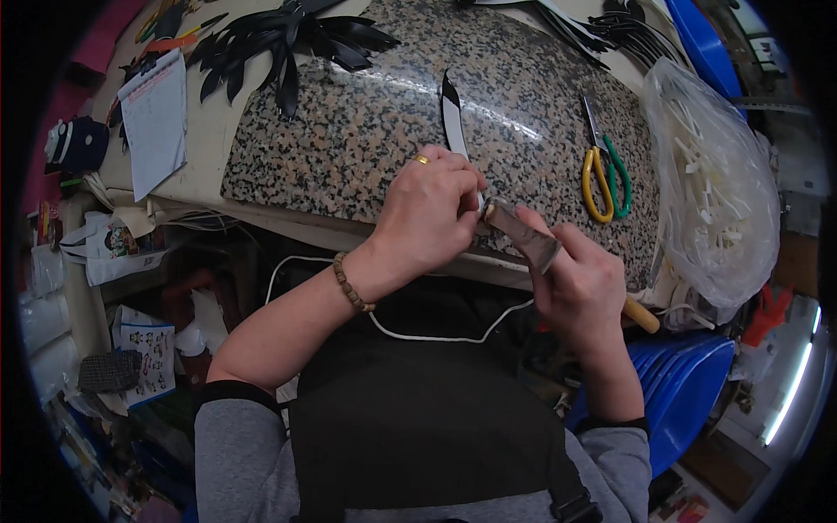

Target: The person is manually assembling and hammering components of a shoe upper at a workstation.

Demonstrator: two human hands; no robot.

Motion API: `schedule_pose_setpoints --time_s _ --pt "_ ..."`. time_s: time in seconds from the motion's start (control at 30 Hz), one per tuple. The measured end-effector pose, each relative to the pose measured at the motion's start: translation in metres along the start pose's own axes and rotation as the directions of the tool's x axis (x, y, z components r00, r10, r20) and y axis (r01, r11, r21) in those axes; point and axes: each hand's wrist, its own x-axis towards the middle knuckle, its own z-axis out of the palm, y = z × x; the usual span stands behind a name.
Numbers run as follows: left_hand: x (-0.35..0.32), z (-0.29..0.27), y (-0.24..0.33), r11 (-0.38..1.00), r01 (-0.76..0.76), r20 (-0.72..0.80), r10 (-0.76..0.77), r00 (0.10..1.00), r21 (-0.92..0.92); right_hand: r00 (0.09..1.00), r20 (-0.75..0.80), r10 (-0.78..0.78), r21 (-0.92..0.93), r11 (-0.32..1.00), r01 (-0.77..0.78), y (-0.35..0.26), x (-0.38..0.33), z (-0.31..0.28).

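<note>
So the person is working at the near edge of a speckled granite slab, and the left hand, ring on one finger and a bead bracelet at the wrist, is curled down with fingers pressed together on the near end of a long black-and-white strip that runs away across the stone. The right hand is closed around a flat-bladed knife, its pale wooden handle poking out to the right, blade tip meeting the strip right under the left fingers; the exact contact spot is hidden by the hand. As for packaging: a big clear plastic bag of small white pieces slumps at the slab's right edge, what the pieces are is hard to say. Far left there's a white printed sheet lying tilted, too small to read anyway, and lower left a white printed bag hangs off the bench. Yellow- and green-handled scissors lie right of the hands, well apart from them. A pile of black cut strips sits at the far edge, partly cut off by the frame. A stack of blue plastic stools is near right, half hidden behind the arm.
</note>
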Motion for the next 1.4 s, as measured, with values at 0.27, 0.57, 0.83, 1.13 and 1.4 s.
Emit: schedule_pose_setpoints --time_s 0.27,0.57,0.83,1.13,1.4 --pt "-0.020 -0.002 0.011 0.996 0.012 -0.069 -0.006 0.998 0.088 0.999 0.026 0.020 -0.010 1.000 -0.020 0.001 0.002 0.002" --pt "-0.006 0.001 0.010 0.978 0.206 0.021 -0.205 0.978 -0.023 0.998 -0.056 -0.008 0.012 1.000 0.008 -0.005 -0.006 0.002" --pt "-0.012 -0.003 0.006 0.993 0.118 -0.016 -0.118 0.993 -0.005 0.993 -0.118 -0.010 0.048 0.999 0.015 0.005 -0.007 0.021" --pt "-0.011 -0.015 0.002 0.991 0.116 0.084 -0.111 0.990 -0.063 0.985 -0.159 0.066 0.065 0.996 -0.056 -0.003 -0.006 0.024" --pt "-0.015 -0.012 0.001 0.984 0.127 0.072 -0.119 0.990 -0.128 0.987 -0.150 0.050 0.102 0.994 -0.035 -0.008 -0.018 0.026"
